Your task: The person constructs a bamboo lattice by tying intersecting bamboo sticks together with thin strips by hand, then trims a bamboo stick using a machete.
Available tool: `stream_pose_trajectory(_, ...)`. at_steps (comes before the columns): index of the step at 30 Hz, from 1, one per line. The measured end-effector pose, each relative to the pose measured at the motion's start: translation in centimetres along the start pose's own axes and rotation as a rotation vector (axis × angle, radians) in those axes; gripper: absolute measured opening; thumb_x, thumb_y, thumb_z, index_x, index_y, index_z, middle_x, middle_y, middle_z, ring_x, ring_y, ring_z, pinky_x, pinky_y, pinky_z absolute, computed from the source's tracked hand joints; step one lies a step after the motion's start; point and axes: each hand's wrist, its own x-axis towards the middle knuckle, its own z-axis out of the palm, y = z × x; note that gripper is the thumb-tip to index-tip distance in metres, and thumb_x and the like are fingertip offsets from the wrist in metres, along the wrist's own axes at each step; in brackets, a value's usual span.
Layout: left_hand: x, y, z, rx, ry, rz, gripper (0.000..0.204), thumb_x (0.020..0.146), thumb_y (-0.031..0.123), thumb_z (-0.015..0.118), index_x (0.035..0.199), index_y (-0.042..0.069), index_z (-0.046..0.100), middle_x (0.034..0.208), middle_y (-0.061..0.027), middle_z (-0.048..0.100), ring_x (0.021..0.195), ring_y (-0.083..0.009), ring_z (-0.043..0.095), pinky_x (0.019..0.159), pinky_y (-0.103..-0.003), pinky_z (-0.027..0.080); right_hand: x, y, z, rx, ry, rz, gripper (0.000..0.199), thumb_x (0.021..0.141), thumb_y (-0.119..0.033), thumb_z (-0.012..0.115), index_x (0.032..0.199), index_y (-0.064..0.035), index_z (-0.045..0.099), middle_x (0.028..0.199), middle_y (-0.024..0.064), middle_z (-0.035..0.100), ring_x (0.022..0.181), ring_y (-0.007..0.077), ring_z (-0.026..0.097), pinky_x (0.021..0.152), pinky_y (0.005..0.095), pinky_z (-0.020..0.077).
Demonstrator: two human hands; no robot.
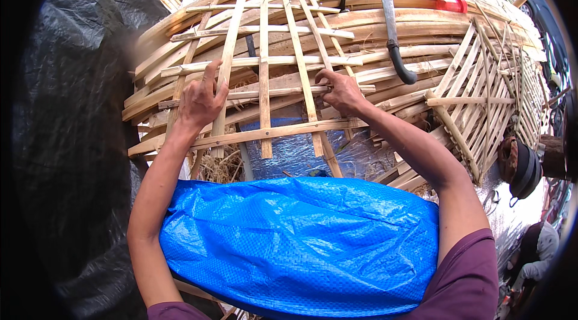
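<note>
1. Head view: a bamboo lattice [265, 73] of split strips, upright strips crossed by horizontal ones, lies on a stack of bamboo slats [385, 25]. The lattice is the landmark here.
2. Left hand [201, 100] rests at the lattice's left side, fingers spread and half curled, index finger raised, palm pressing on a vertical strip. It grips nothing fully.
3. Right hand [342, 91] is at the lattice's centre-right, fingers bent and pinched narrow on a thin horizontal strip [283, 90] where it crosses an upright strip.
4. A machete [394, 31] with a dark curved handle lies on the slats just right of the lattice, blade pointing away.
5. A small red object [451, 4] sits on the slats, up and right of the lattice, beyond the machete.
6. A second finished lattice panel [481, 91] leans tilted, well right of the lattice.
7. Blue tarp [301, 242] covers the person's lap, below the lattice's near edge.
8. Black plastic sheet [72, 139] hangs left of the lattice.
9. Dry straw [226, 166] shows under the lattice's lower left.
</note>
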Motion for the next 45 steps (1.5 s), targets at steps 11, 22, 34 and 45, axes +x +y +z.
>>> stream_pose_trajectory(11,0.2,0.1,-0.1,-0.009,-0.003,0.008,0.047,0.09,0.022,0.059,0.133,0.012,0.042,0.051,-0.0123,0.055,0.052,-0.0389,0.062,0.053,-0.05,0.05,0.5,-0.2,0.3,-0.058,0.021,0.053,0.033,0.077,-0.014,0.074,0.107,-0.0103,0.062,0.097,0.0214,0.07,0.091,0.0341,0.068,0.084,0.0432,0.0548)
stream_pose_trajectory(22,0.1,0.0,-0.1,-0.014,-0.025,-0.005,0.046,0.09,0.022,0.058,0.132,0.013,0.042,0.051,-0.0128,0.055,0.052,-0.0391,0.062,0.054,-0.05,0.05,-0.2,0.2,0.6,-0.035,0.145,-0.105,0.036,0.076,-0.014,0.075,0.11,-0.0115,0.063,0.092,0.0187,0.071,0.087,0.032,0.069,0.081,0.0418,0.0554)
stream_pose_trajectory(34,0.2,0.4,-0.4,-0.019,-0.024,-0.009,0.044,0.09,0.021,0.058,0.13,0.012,0.044,0.051,-0.0127,0.055,0.053,-0.0385,0.062,0.055,-0.051,0.05,0.2,0.2,0.3,-0.008,0.032,0.035,0.034,0.075,-0.013,0.073,0.108,-0.012,0.064,0.09,0.0154,0.07,0.084,0.029,0.068,0.078,0.0397,0.0547)
stream_pose_trajectory(45,0.2,0.4,-0.4,-0.015,-0.013,0.006,0.045,0.089,0.02,0.059,0.131,0.012,0.043,0.053,-0.0147,0.056,0.055,-0.0403,0.062,0.056,-0.051,0.05,0.5,0.6,0.3,-0.03,0.043,-0.017,0.04,0.068,-0.024,0.07,0.108,-0.017,0.067,0.099,0.0173,0.07,0.091,0.0311,0.068,0.08,0.0396,0.0543)
